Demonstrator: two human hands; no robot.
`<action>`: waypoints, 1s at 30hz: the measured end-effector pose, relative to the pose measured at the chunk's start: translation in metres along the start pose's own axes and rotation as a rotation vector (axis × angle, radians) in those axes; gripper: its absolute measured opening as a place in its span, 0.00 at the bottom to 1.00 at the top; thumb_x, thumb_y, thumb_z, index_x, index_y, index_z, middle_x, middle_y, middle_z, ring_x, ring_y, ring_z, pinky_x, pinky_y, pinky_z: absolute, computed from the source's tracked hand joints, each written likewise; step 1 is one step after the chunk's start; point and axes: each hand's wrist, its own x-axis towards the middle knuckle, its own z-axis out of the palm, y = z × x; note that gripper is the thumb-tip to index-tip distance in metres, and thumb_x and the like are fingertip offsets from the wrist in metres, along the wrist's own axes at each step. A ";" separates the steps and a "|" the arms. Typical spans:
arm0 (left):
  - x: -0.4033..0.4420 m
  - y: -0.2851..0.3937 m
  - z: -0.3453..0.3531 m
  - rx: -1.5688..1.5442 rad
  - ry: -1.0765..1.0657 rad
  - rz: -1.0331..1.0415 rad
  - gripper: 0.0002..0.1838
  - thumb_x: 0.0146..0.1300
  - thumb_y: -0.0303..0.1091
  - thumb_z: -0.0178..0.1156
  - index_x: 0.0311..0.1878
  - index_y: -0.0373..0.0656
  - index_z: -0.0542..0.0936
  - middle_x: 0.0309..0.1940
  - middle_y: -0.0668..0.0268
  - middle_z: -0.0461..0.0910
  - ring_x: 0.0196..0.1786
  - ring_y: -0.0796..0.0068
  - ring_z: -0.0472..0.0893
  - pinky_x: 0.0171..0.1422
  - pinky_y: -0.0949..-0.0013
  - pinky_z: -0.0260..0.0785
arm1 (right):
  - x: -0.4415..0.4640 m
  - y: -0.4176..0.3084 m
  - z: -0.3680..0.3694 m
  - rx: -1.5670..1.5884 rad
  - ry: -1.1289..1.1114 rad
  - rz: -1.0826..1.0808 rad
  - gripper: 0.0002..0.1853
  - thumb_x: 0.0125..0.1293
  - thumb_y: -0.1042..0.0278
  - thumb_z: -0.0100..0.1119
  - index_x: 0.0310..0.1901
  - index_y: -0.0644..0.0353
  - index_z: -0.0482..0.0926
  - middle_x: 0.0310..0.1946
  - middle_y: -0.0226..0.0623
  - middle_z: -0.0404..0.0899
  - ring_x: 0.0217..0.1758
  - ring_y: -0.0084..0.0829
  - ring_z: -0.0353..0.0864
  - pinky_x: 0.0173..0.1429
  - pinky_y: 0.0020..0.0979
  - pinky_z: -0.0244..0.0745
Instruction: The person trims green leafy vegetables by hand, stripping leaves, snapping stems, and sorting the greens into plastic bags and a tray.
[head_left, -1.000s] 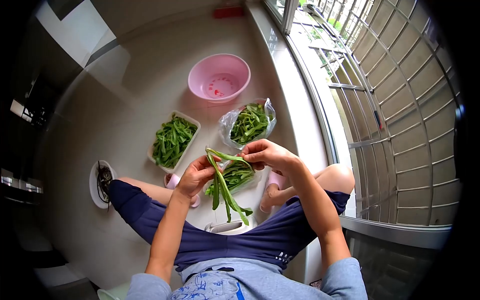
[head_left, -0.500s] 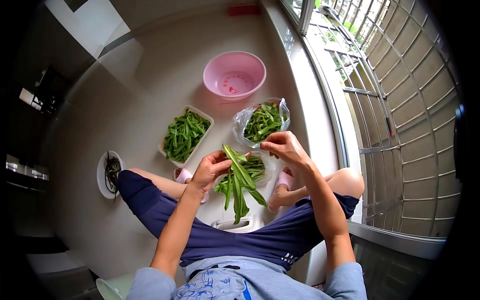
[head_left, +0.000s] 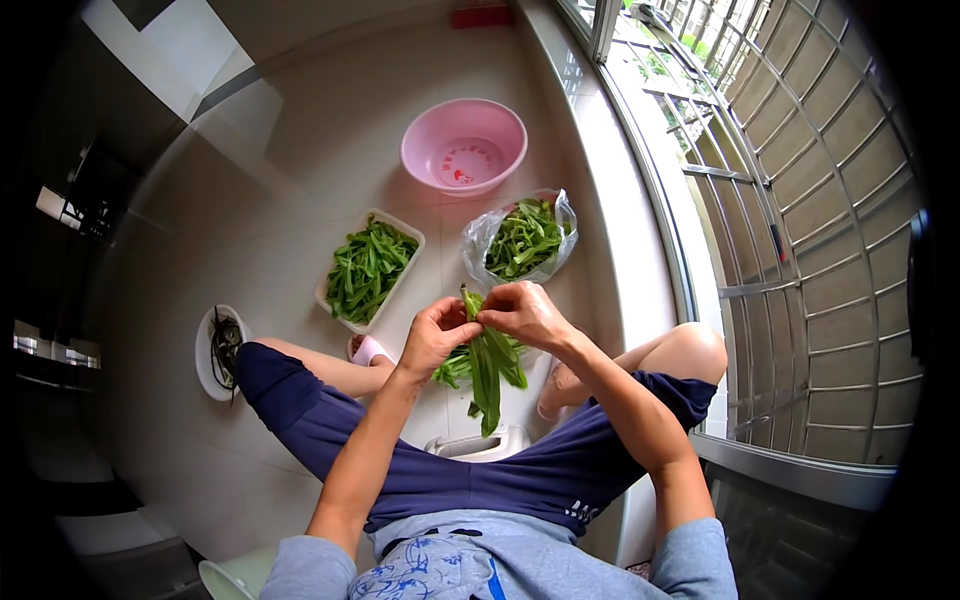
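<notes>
In front of my knees, a long leafy green stalk (head_left: 486,380) hangs with its leaves downward and its cut stem end up. My left hand (head_left: 436,336) is closed on it near the stem. My right hand (head_left: 526,314) pinches the same stalk from the other side, its fingertips close to the left thumb. Below them lies a pile of greens (head_left: 455,367), partly hidden by the stalk and hands. Just beyond the hands are a clear plastic bag (head_left: 482,238) full of greens and a white rectangular tray (head_left: 421,246) heaped with cut greens.
A pink basin (head_left: 415,165) stands farther out on the tiled floor. At left, a white oval dish (head_left: 207,372) holds dark, thin strands. A white stool edge (head_left: 510,440) shows between my legs. A ledge and barred window (head_left: 740,290) run along the right.
My right hand has moved left from near the bag and now grips the stalk beside my left hand. The leaves hang more bunched and upright.
</notes>
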 end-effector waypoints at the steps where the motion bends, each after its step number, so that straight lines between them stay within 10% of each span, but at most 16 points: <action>1: 0.000 0.000 0.001 0.036 0.010 0.020 0.10 0.49 0.26 0.57 0.37 0.38 0.72 0.26 0.71 0.74 0.30 0.84 0.72 0.36 0.81 0.64 | 0.001 0.004 0.000 -0.013 -0.010 -0.011 0.11 0.49 0.67 0.57 0.25 0.68 0.74 0.18 0.33 0.73 0.21 0.18 0.69 0.26 0.22 0.66; 8: -0.002 0.012 0.002 -0.052 -0.016 -0.051 0.11 0.52 0.28 0.54 0.41 0.39 0.71 0.31 0.68 0.75 0.33 0.81 0.74 0.38 0.79 0.66 | 0.005 0.009 -0.009 0.450 -0.327 0.243 0.09 0.51 0.65 0.55 0.24 0.64 0.73 0.16 0.27 0.68 0.17 0.15 0.64 0.21 0.17 0.59; 30: 0.006 -0.010 0.016 0.322 0.270 0.291 0.05 0.50 0.26 0.54 0.30 0.36 0.72 0.23 0.71 0.72 0.26 0.86 0.70 0.33 0.82 0.63 | 0.009 0.026 0.009 1.021 -0.236 0.552 0.04 0.50 0.73 0.50 0.20 0.60 0.69 0.14 0.25 0.64 0.12 0.16 0.59 0.15 0.16 0.50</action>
